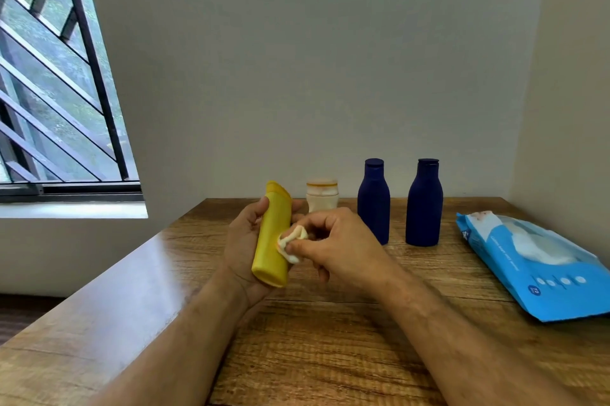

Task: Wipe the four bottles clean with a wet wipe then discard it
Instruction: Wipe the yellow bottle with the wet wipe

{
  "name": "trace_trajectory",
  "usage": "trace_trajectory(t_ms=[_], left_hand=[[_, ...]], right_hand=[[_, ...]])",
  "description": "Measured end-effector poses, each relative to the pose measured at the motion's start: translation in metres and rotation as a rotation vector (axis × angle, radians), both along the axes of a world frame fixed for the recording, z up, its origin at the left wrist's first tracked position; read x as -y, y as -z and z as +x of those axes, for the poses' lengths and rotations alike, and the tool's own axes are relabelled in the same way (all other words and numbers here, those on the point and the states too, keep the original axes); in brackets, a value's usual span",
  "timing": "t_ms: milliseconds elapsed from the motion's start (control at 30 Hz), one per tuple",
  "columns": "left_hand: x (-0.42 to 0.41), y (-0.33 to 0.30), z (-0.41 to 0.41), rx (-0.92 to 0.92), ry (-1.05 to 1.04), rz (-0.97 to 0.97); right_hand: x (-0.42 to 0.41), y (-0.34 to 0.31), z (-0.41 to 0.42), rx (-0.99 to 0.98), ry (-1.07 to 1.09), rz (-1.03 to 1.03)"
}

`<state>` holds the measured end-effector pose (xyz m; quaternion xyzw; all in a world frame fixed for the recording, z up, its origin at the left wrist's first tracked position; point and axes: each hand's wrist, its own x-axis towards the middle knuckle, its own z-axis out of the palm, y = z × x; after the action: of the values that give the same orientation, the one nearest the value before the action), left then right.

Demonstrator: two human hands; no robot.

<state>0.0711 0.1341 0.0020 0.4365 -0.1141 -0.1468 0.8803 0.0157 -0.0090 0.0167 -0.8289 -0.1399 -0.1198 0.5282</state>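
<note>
My left hand [242, 240] holds a yellow bottle [272, 234] tilted above the wooden table [330, 339], cap end away from me. My right hand [343, 242] pinches a bunched white wet wipe [292, 242] and presses it against the yellow bottle's right side. Behind my hands a small pale bottle with a clear lid [321, 194] stands upright, its lower part hidden by my right hand. Two dark blue bottles [374, 201] [424, 202] stand upright to its right, near the wall.
A blue pack of wet wipes [534, 263] lies flat at the table's right side, flap open with a wipe showing. The wall runs close behind the bottles and along the right. A barred window [56, 75] is at the left, beyond the table's left edge.
</note>
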Motion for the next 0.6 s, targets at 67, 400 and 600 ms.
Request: trace_trajectory(t_ms=[67, 400, 600], left_hand=[[0.001, 0.003, 0.0, -0.007, -0.022, 0.038], [0.009, 0.003, 0.0, 0.083, 0.015, 0.05], [0.014, 0.004, -0.018, 0.29, -0.114, 0.245]], right_hand=[[-0.001, 0.001, 0.002, 0.065, 0.077, 0.069], [0.0, 0.0, -0.002, 0.014, -0.076, -0.254], [0.0, -0.002, -0.001, 0.223, 0.157, -0.084]])
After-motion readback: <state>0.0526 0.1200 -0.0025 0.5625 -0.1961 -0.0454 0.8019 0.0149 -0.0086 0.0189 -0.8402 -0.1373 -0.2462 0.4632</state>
